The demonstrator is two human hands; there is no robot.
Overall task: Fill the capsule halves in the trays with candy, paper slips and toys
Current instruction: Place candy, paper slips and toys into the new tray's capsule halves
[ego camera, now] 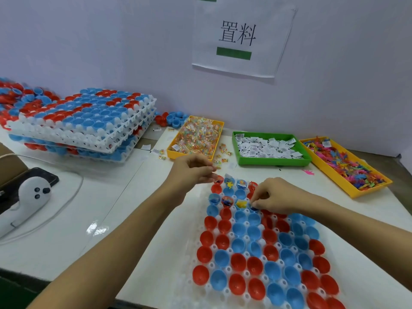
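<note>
A white tray (pixel 207 288) of red and blue capsule halves (pixel 238 245) lies in front of me. Several halves in its far rows hold toys, slips or candy; the nearer ones look empty. My left hand (pixel 194 168) hovers over the tray's far left corner, its curled fingers pinching small candy packets. My right hand (pixel 274 195) is over the third row, fingertips pinching something small above a blue half. Behind the tray stand a yellow tray of candy (pixel 196 137), a green tray of paper slips (pixel 267 148) and a yellow tray of coloured toys (pixel 347 166).
A stack of white trays with capsule halves (pixel 84 123) sits at the left, with loose halves (pixel 20 94) behind it. A white and black device (pixel 29 197) with a cable lies near left. Loose candies (pixel 223 152) are scattered by the candy tray. A paper sign (pixel 240 36) hangs on the wall.
</note>
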